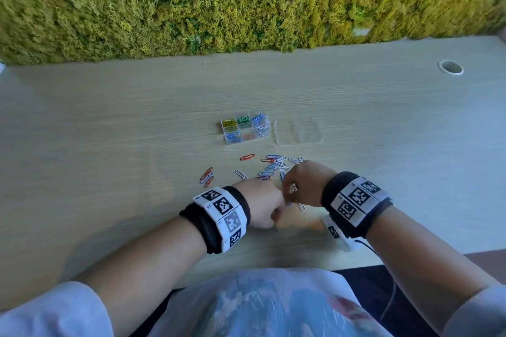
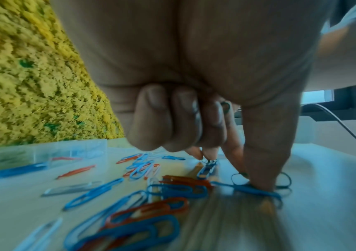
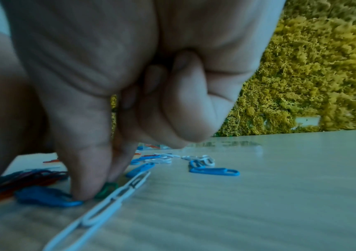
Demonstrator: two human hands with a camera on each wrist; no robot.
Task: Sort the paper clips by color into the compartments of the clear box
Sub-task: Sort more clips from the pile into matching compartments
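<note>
The clear box stands mid-table with yellow, green, blue, white and red clips in separate compartments. Loose paper clips, red, blue and white, lie scattered in front of it. Both hands meet low over the near end of the pile. My left hand has its fingers curled, and its thumb and forefinger pinch down on a blue paper clip tangled with dark green ones. My right hand is curled too, thumb and forefinger pinching a green paper clip against the table. A white clip lies just beside it.
The box's clear lid lies flat to the right of the box. A few red and white clips sit apart at the left. A moss wall backs the wooden table, which has a cable hole at the far right.
</note>
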